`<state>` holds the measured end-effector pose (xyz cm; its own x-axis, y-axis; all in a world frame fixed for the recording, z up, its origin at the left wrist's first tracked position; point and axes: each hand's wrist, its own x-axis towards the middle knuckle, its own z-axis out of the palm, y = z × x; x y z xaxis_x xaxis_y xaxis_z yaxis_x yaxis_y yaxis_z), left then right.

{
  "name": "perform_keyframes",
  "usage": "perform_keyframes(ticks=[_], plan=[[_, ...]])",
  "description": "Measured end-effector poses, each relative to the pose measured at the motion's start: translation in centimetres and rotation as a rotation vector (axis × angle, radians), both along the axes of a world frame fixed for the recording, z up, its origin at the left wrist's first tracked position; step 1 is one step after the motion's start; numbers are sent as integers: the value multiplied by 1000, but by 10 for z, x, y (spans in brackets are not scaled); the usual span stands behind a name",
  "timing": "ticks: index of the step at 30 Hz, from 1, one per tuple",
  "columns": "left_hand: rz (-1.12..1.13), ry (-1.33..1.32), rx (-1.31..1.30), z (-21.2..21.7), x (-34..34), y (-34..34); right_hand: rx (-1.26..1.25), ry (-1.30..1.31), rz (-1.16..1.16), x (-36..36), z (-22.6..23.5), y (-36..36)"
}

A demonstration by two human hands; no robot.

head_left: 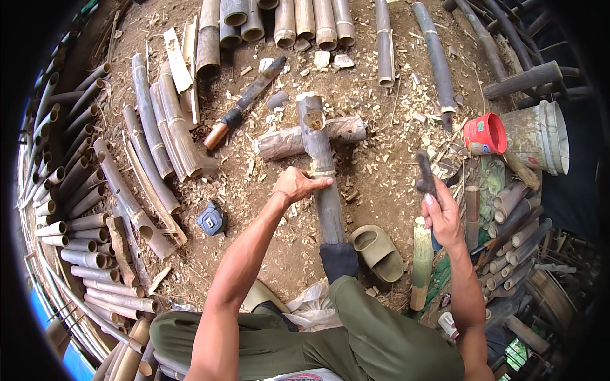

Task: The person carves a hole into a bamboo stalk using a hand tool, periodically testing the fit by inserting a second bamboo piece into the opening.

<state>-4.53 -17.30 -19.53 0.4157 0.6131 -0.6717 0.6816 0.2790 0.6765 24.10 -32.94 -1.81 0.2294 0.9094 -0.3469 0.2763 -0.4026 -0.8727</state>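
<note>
A grey bamboo piece (329,213) lies across a short log (283,143), with a hole cut in its upper side near the far end. My left hand (297,185) grips the bamboo just short of the log, thumb laid over the top. My foot in a dark sock (338,259) rests against its near end. To the right, my right hand (443,214) is closed around a hammer (424,171), its dark head raised above the ground and apart from the bamboo. Part of the handle is hidden by my fingers.
A machete (249,101) lies beyond the log at the left. Nearby are a blue tape measure (211,219), an olive clog (378,253), a red tub (485,134) and a dirty white bucket (537,138). Bamboo stacks (89,241) line both sides, and wood chips cover the soil.
</note>
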Motion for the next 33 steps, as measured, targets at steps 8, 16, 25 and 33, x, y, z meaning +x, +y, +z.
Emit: perform_keyframes(ticks=[8, 16, 25, 33], plan=[[10, 20, 5, 9, 4, 7, 210, -682, 762, -7, -42, 61], [-33, 39, 17, 3, 4, 8, 338, -906, 1005, -41, -76, 90], [-29, 24, -6, 6, 3, 9, 331, -895, 941, -51, -66, 91], [-38, 21, -4, 0, 3, 11, 282, -921, 961, -55, -68, 91]])
